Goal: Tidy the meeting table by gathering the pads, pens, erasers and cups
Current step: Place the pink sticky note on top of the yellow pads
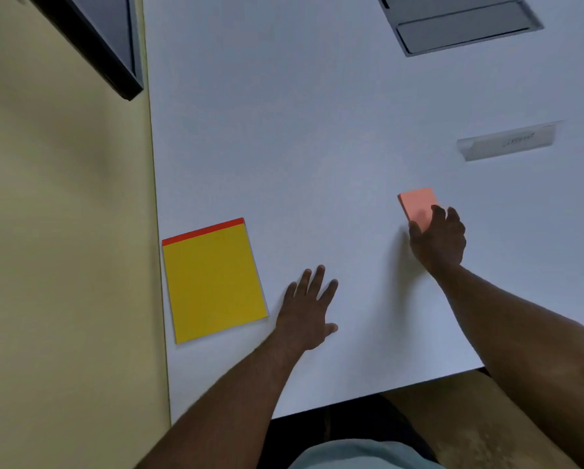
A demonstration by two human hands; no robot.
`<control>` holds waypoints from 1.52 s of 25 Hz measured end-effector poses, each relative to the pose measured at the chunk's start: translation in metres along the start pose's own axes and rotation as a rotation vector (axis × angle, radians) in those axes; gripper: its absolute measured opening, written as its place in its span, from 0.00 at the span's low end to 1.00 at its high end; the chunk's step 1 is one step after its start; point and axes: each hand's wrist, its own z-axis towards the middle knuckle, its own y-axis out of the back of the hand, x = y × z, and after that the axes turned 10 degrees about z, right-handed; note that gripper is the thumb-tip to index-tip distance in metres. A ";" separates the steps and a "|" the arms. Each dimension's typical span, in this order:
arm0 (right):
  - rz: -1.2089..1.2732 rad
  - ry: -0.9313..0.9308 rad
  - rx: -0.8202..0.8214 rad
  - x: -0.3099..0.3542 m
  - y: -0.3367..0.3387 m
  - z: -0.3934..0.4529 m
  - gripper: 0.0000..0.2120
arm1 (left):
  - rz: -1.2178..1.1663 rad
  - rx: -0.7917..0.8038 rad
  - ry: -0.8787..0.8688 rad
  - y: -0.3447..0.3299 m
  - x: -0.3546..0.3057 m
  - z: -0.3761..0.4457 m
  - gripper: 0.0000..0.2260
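A yellow pad (214, 282) with a red top strip lies flat near the left edge of the white table (300, 147). Just right of it, my left hand (307, 309) hovers with fingers spread and nothing in it. A small pink sticky-note pad (417, 204) sits further right on the table. My right hand (438, 236) holds it, thumb at its left side and fingers over its near right corner, which they hide.
A clear name-card holder (507, 142) stands behind the pink pad. A grey cable hatch (460, 25) is set into the table at the back right. A dark screen (107, 42) hangs on the cream wall at the left. The table's near edge runs below my forearms.
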 end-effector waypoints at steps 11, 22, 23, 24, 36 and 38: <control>0.042 -0.143 0.049 -0.017 -0.004 0.010 0.22 | -0.046 -0.004 -0.001 -0.013 0.003 0.004 0.41; 0.307 -0.290 0.079 -0.020 0.006 0.019 0.18 | -0.092 -0.035 0.001 -0.016 0.002 0.002 0.39; 0.348 -0.263 0.056 -0.013 0.007 0.014 0.15 | -0.107 -0.051 -0.003 -0.018 0.002 -0.001 0.38; 0.384 -0.235 0.036 -0.007 0.006 0.007 0.13 | -0.122 -0.063 -0.014 -0.022 0.001 -0.005 0.37; 0.576 0.214 0.549 0.125 -0.054 -0.137 0.15 | -0.390 -0.252 0.113 -0.075 0.029 -0.104 0.27; 0.579 0.274 0.606 0.148 -0.070 -0.161 0.13 | -0.427 -0.273 0.180 -0.082 0.035 -0.121 0.27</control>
